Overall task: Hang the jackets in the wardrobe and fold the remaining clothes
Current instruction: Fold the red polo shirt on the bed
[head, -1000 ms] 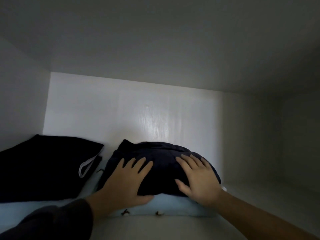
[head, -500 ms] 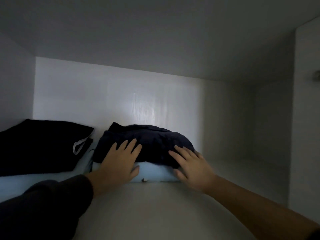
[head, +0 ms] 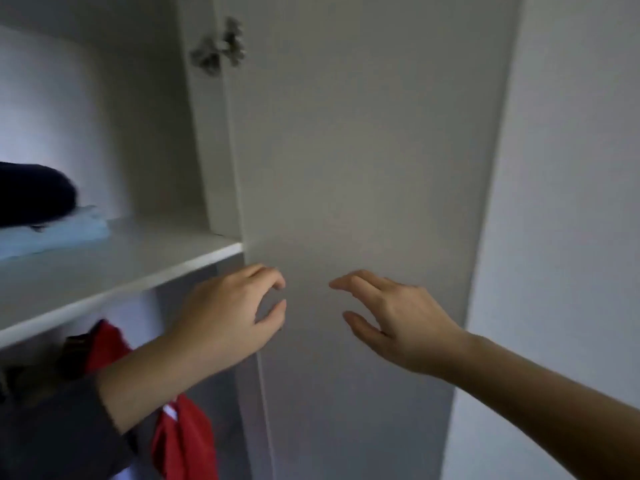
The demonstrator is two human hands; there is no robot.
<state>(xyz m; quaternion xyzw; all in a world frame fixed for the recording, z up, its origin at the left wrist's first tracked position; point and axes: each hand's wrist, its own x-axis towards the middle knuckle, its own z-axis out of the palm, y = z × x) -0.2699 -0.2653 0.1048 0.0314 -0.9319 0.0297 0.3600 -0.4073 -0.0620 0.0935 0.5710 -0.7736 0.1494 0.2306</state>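
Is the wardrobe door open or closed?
Open. The wardrobe door stands swung out on its hinge, leaving the shelf and the folded clothes exposed.

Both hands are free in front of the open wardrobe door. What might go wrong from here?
1. The red garment hangs close to the hinge side of the door; swinging the door shut might pinch it.
2. The left hand sits by that same edge, next to the shelf front, so fingers might get caught.
3. The dark folded garment bulges on the light blue one and may slide off.
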